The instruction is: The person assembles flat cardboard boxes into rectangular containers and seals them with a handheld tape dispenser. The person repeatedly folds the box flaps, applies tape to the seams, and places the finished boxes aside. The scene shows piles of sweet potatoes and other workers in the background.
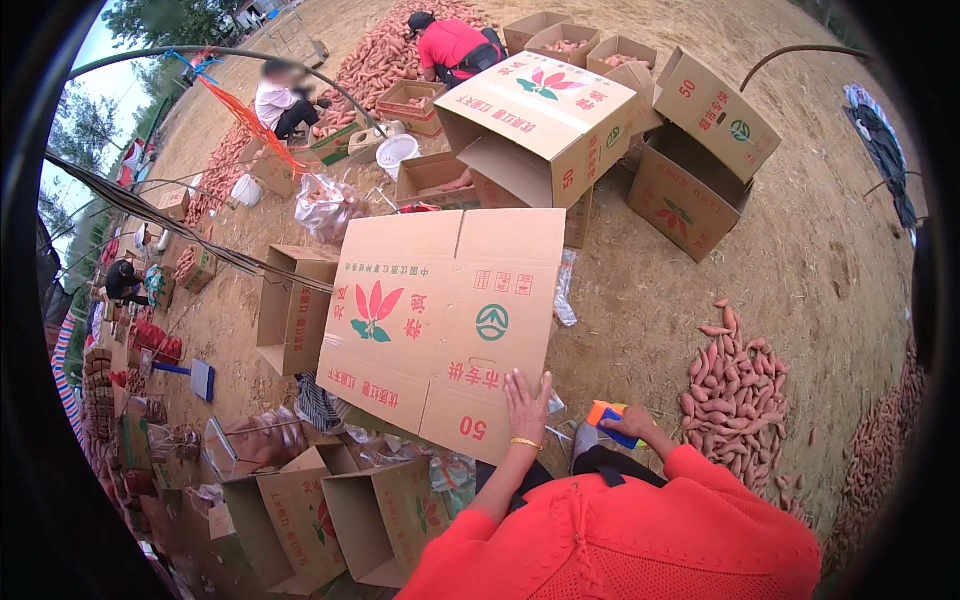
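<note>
A printed brown cardboard box (430,300), lying flat with its panels together, is in front of me. My left hand (526,408), a gold-coloured bracelet on its wrist, rests on the box's near right corner with the fingers stretched out. To the right of it, my right hand (636,424) is closed around an orange and blue tape dispenser (603,412), held low by my legs and apart from the box. The underside of the box is hidden.
Sweet potatoes (735,395) lie heaped on the ground at my right. Open boxes (690,190) stand ahead, others (375,520) at near left. Beyond, a person in red (455,45) bends by a long sweet potato pile. A bent rod (810,50) arches at far right.
</note>
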### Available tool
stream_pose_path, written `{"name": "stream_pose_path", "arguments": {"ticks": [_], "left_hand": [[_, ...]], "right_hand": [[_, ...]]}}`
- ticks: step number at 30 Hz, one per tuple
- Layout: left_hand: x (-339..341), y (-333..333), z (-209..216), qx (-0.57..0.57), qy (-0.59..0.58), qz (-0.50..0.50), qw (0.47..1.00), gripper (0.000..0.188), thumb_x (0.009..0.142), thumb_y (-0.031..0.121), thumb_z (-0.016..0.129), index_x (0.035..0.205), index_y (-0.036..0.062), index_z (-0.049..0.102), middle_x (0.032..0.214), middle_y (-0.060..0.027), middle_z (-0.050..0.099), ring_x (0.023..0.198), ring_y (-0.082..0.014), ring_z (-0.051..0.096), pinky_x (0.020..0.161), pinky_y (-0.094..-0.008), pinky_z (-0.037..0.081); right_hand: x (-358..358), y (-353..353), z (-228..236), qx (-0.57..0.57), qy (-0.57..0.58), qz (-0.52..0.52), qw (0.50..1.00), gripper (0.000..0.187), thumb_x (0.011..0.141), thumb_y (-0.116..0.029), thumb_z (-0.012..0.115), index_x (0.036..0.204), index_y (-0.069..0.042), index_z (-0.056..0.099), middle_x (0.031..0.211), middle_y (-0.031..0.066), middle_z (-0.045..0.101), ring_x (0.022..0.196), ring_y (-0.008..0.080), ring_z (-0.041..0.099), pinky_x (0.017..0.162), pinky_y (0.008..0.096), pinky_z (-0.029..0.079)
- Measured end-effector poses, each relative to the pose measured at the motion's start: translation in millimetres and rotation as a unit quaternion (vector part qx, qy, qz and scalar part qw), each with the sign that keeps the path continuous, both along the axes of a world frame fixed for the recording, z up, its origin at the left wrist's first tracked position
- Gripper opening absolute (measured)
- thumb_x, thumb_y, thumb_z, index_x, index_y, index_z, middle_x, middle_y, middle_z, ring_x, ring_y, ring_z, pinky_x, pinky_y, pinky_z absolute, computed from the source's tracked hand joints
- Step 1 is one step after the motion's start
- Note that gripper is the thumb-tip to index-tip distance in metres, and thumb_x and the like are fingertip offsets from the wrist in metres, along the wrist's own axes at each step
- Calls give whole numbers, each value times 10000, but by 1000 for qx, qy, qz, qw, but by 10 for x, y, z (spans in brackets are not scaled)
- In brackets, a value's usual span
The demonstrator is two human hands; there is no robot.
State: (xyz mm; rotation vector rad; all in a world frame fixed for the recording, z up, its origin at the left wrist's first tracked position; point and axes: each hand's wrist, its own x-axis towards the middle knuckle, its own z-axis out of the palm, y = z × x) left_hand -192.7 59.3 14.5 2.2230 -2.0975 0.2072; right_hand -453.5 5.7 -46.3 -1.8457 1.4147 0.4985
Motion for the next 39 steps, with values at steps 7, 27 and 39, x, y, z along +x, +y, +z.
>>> {"name": "stream_pose_path", "arguments": {"ticks": [7,27,39], "left_hand": [[749,16,1119,-53,112,158,980,713,722,-98,539,1390,35,328,1323,-293,419,1248,-408,416,1045,-422,361],[2396,172,2407,-178,51,146,972,497,734,-34,523,1225,35,552,739,-244,621,633,-379,615,596,-454,488],[2481,283,2435,-184,91,193,959,475,688,-95,503,1150,-15,582,996,-211,654,776,-374,638,695,-438,503]], "right_hand": [[-325,-162,162,12,-13,-101,995,899,656,-821,491,830,38,689,829,245,663,824,350,662,683,416,517],[1725,-1245,660,-18,-156,63,986,826,619,-704,654,988,34,618,957,232,649,904,345,636,782,408,497],[2486,-2970,2072,-309,-252,84,913,582,643,-437,766,929,20,548,792,234,612,763,398,600,731,464,465]]}}
